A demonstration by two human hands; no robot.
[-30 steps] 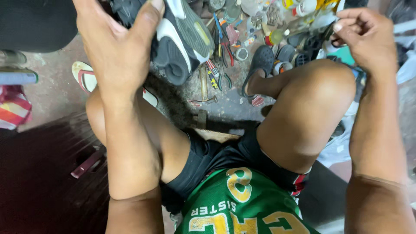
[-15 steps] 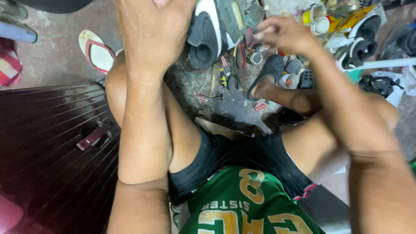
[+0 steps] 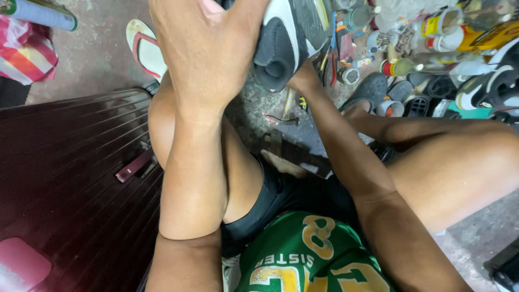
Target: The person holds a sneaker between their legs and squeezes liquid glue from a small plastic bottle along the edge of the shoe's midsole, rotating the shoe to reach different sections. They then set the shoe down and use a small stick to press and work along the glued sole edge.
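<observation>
**Right hand slips under the shoe**

Since 0.5 s ago, the right hand point(image 3: 304, 80) has dropped from the cluttered tools to beneath the shoe point(image 3: 286, 40); its fingers are hidden, so whether its grip is closed cannot be told.

Head view: the left hand point(image 3: 208, 51) clasps the black and white shoe from above, grip closed on it, raised over the knees. A hammer point(image 3: 286, 111) lies on the floor below, and 1 flip-flop point(image 3: 143, 48) rests beside the dark suitcase point(image 3: 70, 167).
</observation>
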